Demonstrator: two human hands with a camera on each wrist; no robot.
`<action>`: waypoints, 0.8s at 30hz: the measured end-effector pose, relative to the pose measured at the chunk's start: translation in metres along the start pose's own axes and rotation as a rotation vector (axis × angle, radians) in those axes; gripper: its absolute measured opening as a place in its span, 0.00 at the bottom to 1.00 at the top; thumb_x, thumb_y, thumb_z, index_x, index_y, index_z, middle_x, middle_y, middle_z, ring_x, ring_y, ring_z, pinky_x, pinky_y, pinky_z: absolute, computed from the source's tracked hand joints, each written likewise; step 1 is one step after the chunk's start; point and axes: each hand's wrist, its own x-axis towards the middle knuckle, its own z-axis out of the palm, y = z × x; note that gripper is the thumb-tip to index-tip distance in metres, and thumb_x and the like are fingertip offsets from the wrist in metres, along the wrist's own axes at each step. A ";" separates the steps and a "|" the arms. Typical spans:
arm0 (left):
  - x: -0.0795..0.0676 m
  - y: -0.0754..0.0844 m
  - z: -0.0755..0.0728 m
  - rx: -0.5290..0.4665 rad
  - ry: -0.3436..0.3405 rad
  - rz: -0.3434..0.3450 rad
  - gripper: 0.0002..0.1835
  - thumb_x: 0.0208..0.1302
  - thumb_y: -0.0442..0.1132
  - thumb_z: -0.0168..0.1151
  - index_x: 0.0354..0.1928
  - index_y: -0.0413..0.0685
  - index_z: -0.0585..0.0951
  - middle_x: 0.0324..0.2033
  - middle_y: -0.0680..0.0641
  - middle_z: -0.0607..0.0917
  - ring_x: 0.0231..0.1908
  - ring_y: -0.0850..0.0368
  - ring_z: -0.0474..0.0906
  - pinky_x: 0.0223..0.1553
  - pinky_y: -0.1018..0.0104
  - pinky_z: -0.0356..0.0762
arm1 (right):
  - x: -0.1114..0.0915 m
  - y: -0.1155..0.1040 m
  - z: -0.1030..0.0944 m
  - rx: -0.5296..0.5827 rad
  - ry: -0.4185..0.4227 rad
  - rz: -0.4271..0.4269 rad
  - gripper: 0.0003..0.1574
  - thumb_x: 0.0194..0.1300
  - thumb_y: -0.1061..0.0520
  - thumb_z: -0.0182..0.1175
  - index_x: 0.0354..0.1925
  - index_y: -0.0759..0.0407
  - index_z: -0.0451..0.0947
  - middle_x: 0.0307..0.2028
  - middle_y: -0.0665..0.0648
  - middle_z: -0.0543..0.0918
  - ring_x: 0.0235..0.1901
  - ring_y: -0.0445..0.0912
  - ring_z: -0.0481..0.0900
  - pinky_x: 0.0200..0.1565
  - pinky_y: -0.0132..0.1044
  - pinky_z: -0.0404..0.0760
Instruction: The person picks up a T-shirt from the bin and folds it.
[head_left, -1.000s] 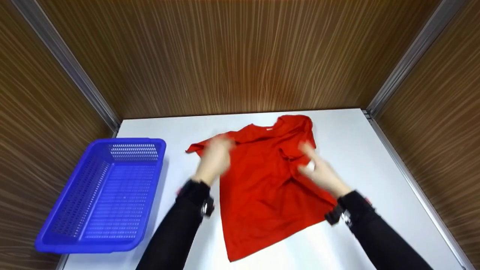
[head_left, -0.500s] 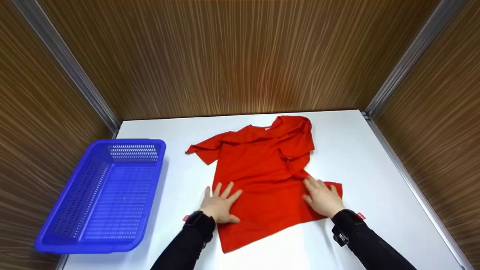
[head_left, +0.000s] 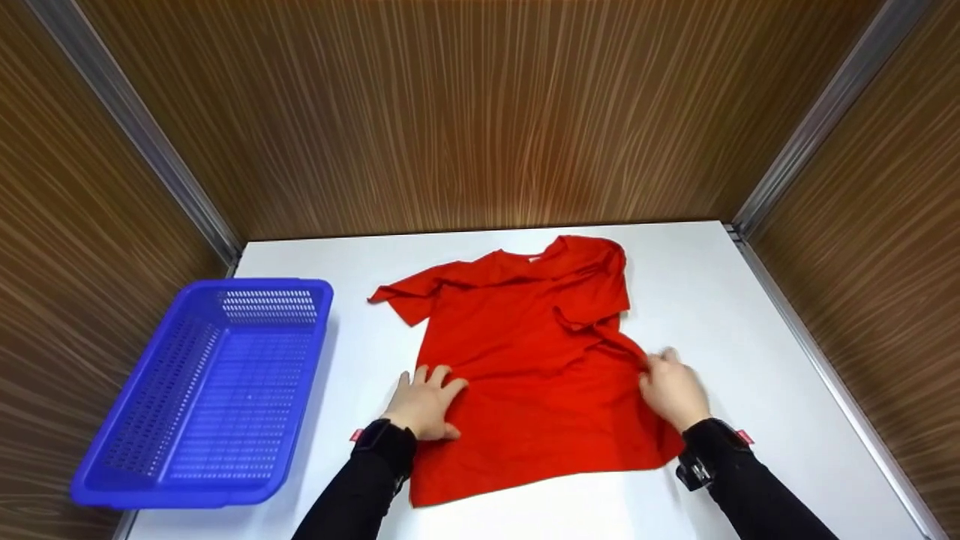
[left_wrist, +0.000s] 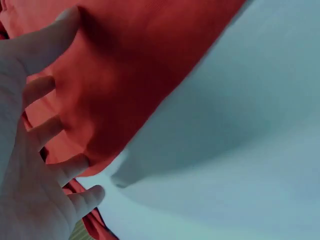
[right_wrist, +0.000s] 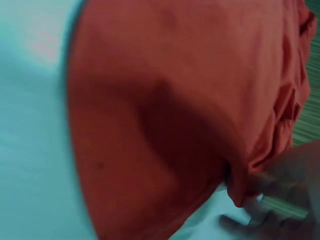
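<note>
A red short-sleeved T-shirt lies spread on the white table, its collar toward the back wall and its hem toward me. The sleeve on the right is bunched and folded over the body. My left hand rests with spread, straight fingers on the shirt's left side near the hem; the left wrist view has the fingers over the cloth's edge. On the opposite side my right hand pinches the shirt's side edge, and the right wrist view shows the cloth gathered up at the fingers.
A blue perforated plastic basket stands on the left of the white table. Wood-grain panels with metal corner strips enclose the table at the back and both sides.
Both hands came down toward the hem from higher on the shirt. The right hand then took the side edge and drew it outward; the lower part is wider and flatter, and the left hand shifted slightly left.
</note>
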 end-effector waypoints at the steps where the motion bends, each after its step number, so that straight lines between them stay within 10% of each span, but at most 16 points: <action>1: 0.000 0.000 0.002 0.005 0.012 0.006 0.45 0.50 0.58 0.75 0.70 0.58 0.68 0.64 0.42 0.65 0.63 0.33 0.61 0.58 0.34 0.59 | -0.001 -0.002 0.004 0.001 -0.015 -0.056 0.23 0.55 0.64 0.63 0.51 0.69 0.79 0.48 0.70 0.78 0.43 0.70 0.78 0.44 0.65 0.73; 4: 0.002 0.000 0.005 0.019 0.016 0.012 0.48 0.49 0.59 0.74 0.73 0.59 0.65 0.64 0.42 0.65 0.62 0.35 0.61 0.56 0.38 0.62 | -0.004 -0.009 0.016 -0.022 -0.102 -0.190 0.42 0.56 0.62 0.66 0.69 0.58 0.67 0.65 0.65 0.69 0.61 0.70 0.66 0.54 0.74 0.61; 7: 0.003 -0.001 0.005 0.002 0.031 0.016 0.44 0.52 0.60 0.72 0.71 0.58 0.69 0.61 0.43 0.67 0.57 0.39 0.63 0.51 0.43 0.65 | -0.006 -0.016 0.022 -0.072 -0.139 -0.231 0.42 0.59 0.58 0.66 0.71 0.54 0.66 0.62 0.61 0.73 0.64 0.67 0.64 0.56 0.78 0.53; 16: 0.007 -0.012 0.011 -0.121 0.270 0.050 0.26 0.68 0.49 0.61 0.64 0.47 0.73 0.49 0.43 0.71 0.41 0.43 0.73 0.41 0.51 0.72 | 0.004 -0.027 0.026 -0.092 0.067 -0.264 0.06 0.53 0.57 0.68 0.27 0.56 0.79 0.37 0.57 0.76 0.44 0.61 0.73 0.58 0.76 0.51; 24: 0.011 -0.019 0.018 -0.071 0.274 0.045 0.23 0.65 0.43 0.64 0.62 0.47 0.78 0.50 0.43 0.74 0.46 0.42 0.72 0.44 0.50 0.70 | 0.016 -0.043 0.034 -0.020 -0.043 -0.289 0.33 0.62 0.54 0.67 0.65 0.55 0.74 0.72 0.63 0.61 0.68 0.73 0.54 0.58 0.74 0.55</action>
